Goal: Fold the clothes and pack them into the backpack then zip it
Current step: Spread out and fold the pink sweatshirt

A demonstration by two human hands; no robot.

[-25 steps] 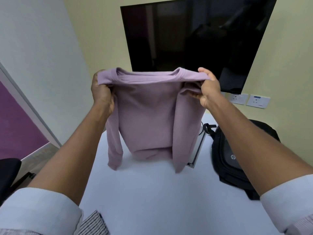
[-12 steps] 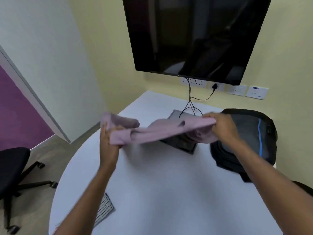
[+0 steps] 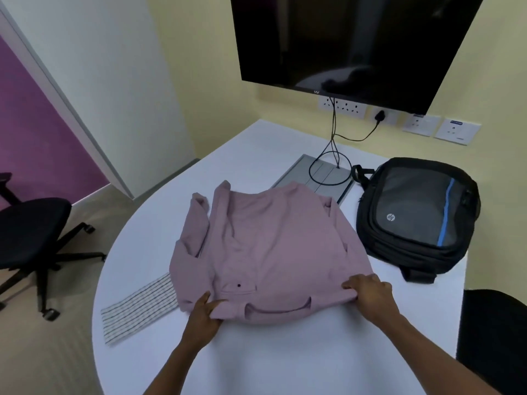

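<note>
A mauve long-sleeved top (image 3: 271, 246) lies spread on the white table (image 3: 285, 352), sleeves folded in along its sides. My left hand (image 3: 204, 315) pinches its near edge left of the collar. My right hand (image 3: 370, 293) grips the near right corner, fingers curled over the cloth. A black and grey backpack (image 3: 416, 215) with a blue stripe lies flat at the table's right, apart from the top; whether it is zipped I cannot tell. A grey striped garment (image 3: 139, 306) lies flat at the left, partly under the mauve top.
A grey cable box (image 3: 322, 173) with black cables sits in the table behind the top, below a wall-mounted dark screen (image 3: 342, 44). A black office chair (image 3: 31, 232) stands on the floor at left. Another dark chair (image 3: 496, 337) is at the right edge.
The mauve top, first held up in the air by its shoulders, was swung down and now lies flat on the table. Both hands came down with it and still hold its near edge.
</note>
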